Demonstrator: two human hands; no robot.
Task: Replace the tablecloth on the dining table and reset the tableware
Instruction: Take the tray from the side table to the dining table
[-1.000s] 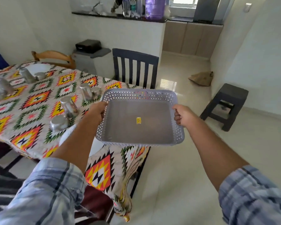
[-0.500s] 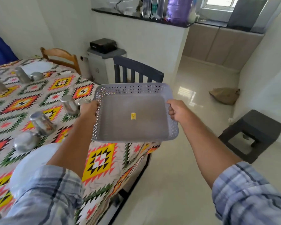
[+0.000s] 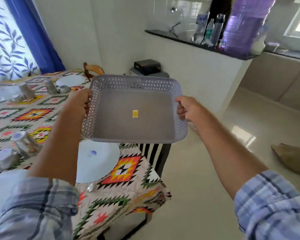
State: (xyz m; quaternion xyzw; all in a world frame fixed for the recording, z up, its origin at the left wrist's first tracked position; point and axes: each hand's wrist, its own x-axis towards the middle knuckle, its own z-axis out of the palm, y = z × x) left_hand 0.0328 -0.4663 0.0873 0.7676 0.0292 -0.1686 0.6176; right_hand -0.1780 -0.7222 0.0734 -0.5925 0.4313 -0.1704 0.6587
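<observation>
My left hand [image 3: 80,103] grips the left wall of a shallow rectangular pale grey-lilac plastic tray [image 3: 133,82], fingers curled round the rim. The tray is up in the air between my hands, over the near corner of the table. Its low walls are pierced in a lattice pattern, its floor is plain, and a small yellow sticker [image 3: 135,113] sits in the middle. My right hand [image 3: 189,108] grips the right wall the same way, fingers hooked underneath.

Left of my left hand, a cloth with bright geometric diamond patterns [image 3: 33,115] covers the table. On it, below my left forearm, stand an upturned steel tumbler [image 3: 24,144] and a steel bowl [image 3: 3,159]. A round white plate [image 3: 97,161] lies under the tray's near edge. Beyond my left hand are more tumblers and another white plate [image 3: 70,80], with a blue curtain [image 3: 38,35] behind. A dark slatted chair [image 3: 156,156] stands below the tray. Beyond my right hand, a dark counter [image 3: 189,39] carries bottles and a big purple water jug [image 3: 244,25]. Right of that hand is pale glossy floor [image 3: 206,170].
</observation>
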